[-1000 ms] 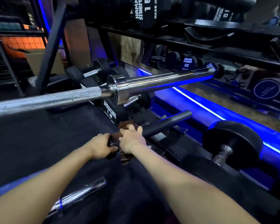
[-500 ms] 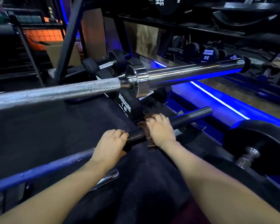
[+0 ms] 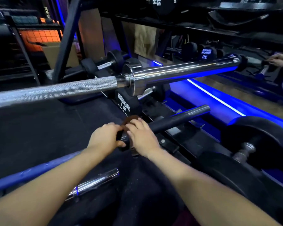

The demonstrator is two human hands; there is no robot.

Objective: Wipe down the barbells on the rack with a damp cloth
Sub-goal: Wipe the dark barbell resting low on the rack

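Blue-lit gym, black rubber floor (image 3: 39, 131); low matte-black barbell (image 3: 178, 119) beneath knurled chrome bar (image 3: 59, 90); left hand (image 3: 104, 138) fingers curled round its collar; right hand (image 3: 141, 135) pressing brown cloth (image 3: 129, 120) onto sleeve, fingers wrapped over.

Black rubber floor (image 3: 39, 131); blue LED strip (image 3: 216, 97) lit along wall base; orange-lit grid panel (image 3: 39, 38) at rear left.

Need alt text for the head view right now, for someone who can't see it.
Both hands meet on a dark barbell sleeve: the left hand grips it, the right hand presses a brown cloth around it. A chrome barbell crosses above.
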